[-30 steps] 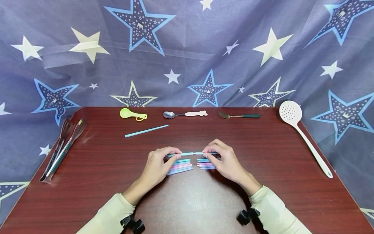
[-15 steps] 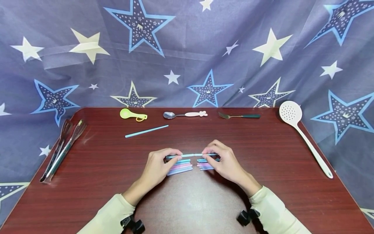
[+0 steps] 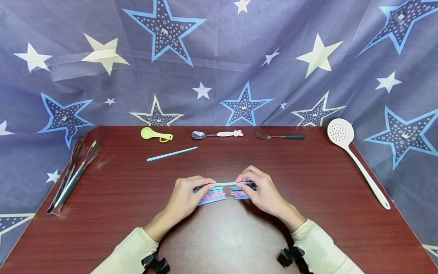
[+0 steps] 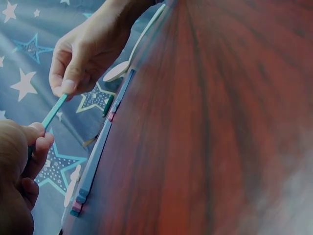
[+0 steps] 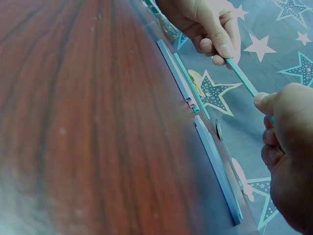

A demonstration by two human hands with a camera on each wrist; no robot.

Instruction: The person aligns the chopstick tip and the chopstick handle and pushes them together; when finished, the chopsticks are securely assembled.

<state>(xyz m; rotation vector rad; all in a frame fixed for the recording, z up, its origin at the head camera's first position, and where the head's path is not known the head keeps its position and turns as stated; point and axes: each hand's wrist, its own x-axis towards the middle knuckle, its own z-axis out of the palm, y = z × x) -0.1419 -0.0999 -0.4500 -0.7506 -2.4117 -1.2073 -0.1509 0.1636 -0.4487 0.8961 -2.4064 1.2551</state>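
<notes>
My left hand (image 3: 188, 194) and right hand (image 3: 261, 188) pinch the two ends of a light blue drinking straw (image 3: 225, 184) between thumb and fingers. Both wrist views show this straw (image 4: 55, 111) raised above the table. Under the left hand lies a row of blue, pink and purple straws (image 3: 212, 197), partly hidden by the fingers. A second such row (image 3: 239, 193) lies below the right hand, with a narrow gap between the rows. Another blue straw (image 3: 172, 153) lies alone farther back on the left.
A green measuring spoon (image 3: 155, 134), a spoon (image 3: 217, 134) and a fork (image 3: 280, 136) line the table's back edge. A white skimmer (image 3: 357, 163) lies along the right edge. Metal tongs (image 3: 73, 177) lie at the left edge. A starry cloth (image 3: 219, 49) hangs behind.
The held straw has come slightly nearer to me, down toward the rows. The visible break at its middle has become less distinct. Both hands keep their pinch; the other things have not moved.
</notes>
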